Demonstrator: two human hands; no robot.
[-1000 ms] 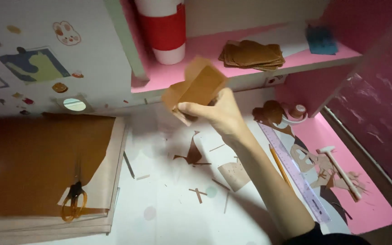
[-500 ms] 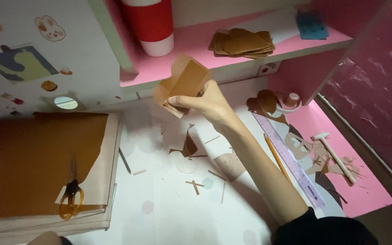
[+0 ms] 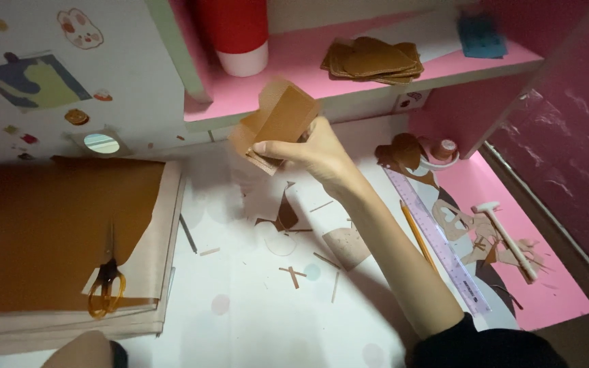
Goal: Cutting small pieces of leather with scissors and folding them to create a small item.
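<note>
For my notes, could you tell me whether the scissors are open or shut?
Shut: the scissors lie on the brown sheet, blades together in one line.

The folded leather piece (image 3: 277, 126) looks matt tan, paler on its underside. The brown leather sheet (image 3: 49, 232) is smooth, the purple ruler (image 3: 438, 242) glossy plastic, the small hammer (image 3: 509, 238) pale wood.

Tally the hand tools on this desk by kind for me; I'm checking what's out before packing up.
Scissors: 1
Ruler: 1
Pencil: 1
Small hammer: 1
Total: 4
None is in use: the right hand grips a folded brown piece. The left hand barely shows at the bottom edge, holding nothing visible.
</note>
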